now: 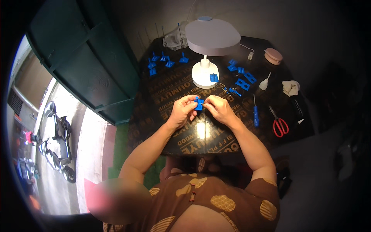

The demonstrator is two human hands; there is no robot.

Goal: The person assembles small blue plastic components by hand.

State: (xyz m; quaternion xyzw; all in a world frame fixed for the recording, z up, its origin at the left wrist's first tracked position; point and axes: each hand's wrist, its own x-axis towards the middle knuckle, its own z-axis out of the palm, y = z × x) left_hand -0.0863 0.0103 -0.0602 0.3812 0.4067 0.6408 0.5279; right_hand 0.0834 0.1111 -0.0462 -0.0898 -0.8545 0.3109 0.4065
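Note:
A small blue plastic part [199,104] is pinched between the thumb and fingers of my left hand [183,111], over the table's near half. My right hand [218,110] meets it from the right, thumb and fingertips pressed together at its edge. Whatever those right fingertips pinch is too small to make out. Just beyond my right hand lie small metal and blue pieces [233,92]. Flat blue plates [242,84] with cut-outs rest farther back to the right. Several blue pieces with upright pegs [169,62] stand at the back left.
A white lamp [212,37] overhangs the work; one blue piece [214,78] sits on its base. On the right lie a blue screwdriver [255,116], red-handled scissors [280,127], a white squeeze bulb [264,84], a white cloth [290,88] and a pink round case [273,56].

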